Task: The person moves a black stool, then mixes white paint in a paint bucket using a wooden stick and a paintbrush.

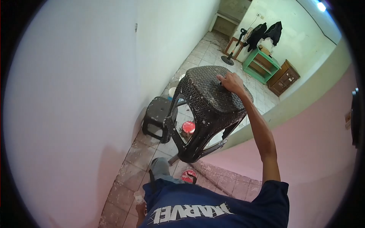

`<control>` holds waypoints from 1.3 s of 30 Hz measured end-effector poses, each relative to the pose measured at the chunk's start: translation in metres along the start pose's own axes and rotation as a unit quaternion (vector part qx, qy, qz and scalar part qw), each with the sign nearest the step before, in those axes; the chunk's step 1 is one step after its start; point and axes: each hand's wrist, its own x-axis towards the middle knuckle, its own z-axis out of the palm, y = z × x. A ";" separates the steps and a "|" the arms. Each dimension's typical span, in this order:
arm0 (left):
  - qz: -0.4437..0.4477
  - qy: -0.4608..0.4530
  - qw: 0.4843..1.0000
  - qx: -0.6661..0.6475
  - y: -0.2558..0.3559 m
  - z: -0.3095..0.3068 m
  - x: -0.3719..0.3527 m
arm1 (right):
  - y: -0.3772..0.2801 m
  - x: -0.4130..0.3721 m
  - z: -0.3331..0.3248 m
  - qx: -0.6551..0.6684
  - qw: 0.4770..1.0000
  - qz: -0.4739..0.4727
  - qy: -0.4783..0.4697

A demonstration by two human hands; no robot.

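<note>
My right hand (231, 82) grips a tall black plastic stool (207, 91) by the middle of its seat, with the fingers curled in. The stool has a woven pattern, is spattered with pale paint, and hangs tilted in front of me. Low at my side, my left hand (141, 209) is mostly hidden behind my shirt, beside a small whitish thing (139, 196); its fingers do not show clearly. A lower dark plastic stool (159, 109) stands on the floor by the left wall.
Red round lids or tubs, one (188, 127) behind the raised stool's legs and another (189, 175) near my feet, sit on the paint-spotted tiles (131, 163). A pink wall (300, 152) bounds the right. Farther back are a fan (228, 59), a green shelf (262, 64) and a brown cabinet (283, 78).
</note>
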 end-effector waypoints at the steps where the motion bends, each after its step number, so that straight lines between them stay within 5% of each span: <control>1: 0.019 -0.003 0.998 0.054 0.013 0.012 0.013 | 0.008 0.025 0.001 -0.016 1.000 0.002 0.008; 2: 0.034 -0.010 0.993 0.110 0.022 0.018 0.029 | 0.005 0.048 0.011 -0.038 0.999 0.005 0.011; 10: 0.077 -0.046 0.995 -0.040 0.213 0.073 0.109 | 0.054 0.187 0.043 -0.038 0.996 -0.025 0.078; 13: 0.142 -0.026 0.983 -0.110 0.281 0.086 0.117 | 0.064 0.232 0.058 -0.025 0.997 -0.021 0.069; 15: 0.160 0.048 0.984 -0.066 0.368 0.087 0.053 | 0.071 0.262 0.073 -0.026 0.998 -0.026 0.057; 21: 0.119 0.091 0.980 -0.129 0.437 0.131 0.098 | 0.062 0.370 0.186 -0.023 0.998 -0.058 0.023; 24: 0.091 0.149 0.958 -0.228 0.392 0.170 0.164 | 0.057 0.416 0.267 0.005 0.997 -0.071 -0.002; 29: 0.058 0.232 0.942 -0.236 0.459 0.246 0.089 | 0.083 0.492 0.358 0.085 0.989 -0.095 -0.079; 36: 0.111 0.319 0.855 -0.392 0.610 0.441 0.035 | 0.114 0.541 0.503 0.233 0.918 -0.188 -0.260; 39: 0.124 0.249 0.914 -0.295 0.737 0.494 -0.028 | 0.118 0.544 0.517 0.283 0.872 -0.198 -0.347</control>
